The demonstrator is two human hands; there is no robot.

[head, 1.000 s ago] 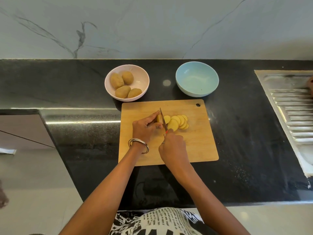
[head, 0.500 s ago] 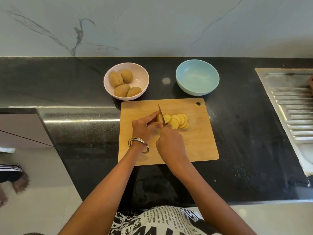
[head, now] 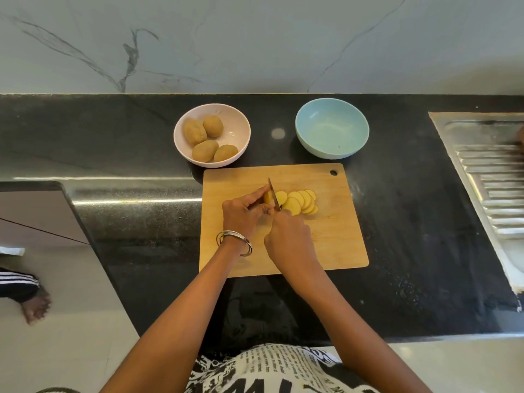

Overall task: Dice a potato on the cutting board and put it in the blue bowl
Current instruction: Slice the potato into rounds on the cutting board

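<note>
A wooden cutting board (head: 334, 245) lies on the black counter. My left hand (head: 243, 215) grips the uncut end of a peeled potato (head: 268, 197) on the board. My right hand (head: 286, 239) holds a knife (head: 273, 192) whose blade stands in the potato right beside my left fingertips. Several round yellow slices (head: 302, 202) lie fanned out to the right of the blade. The blue bowl (head: 331, 129) stands empty behind the board's right half.
A pink bowl (head: 238, 129) with several whole potatoes sits behind the board's left corner. A steel sink drainboard (head: 493, 177) runs along the right. The counter edge drops to the floor at left, where another person's foot (head: 35, 307) shows.
The knife has shifted slightly left along the potato and cut another slice. A foot in a striped trouser leg has come into view at the left.
</note>
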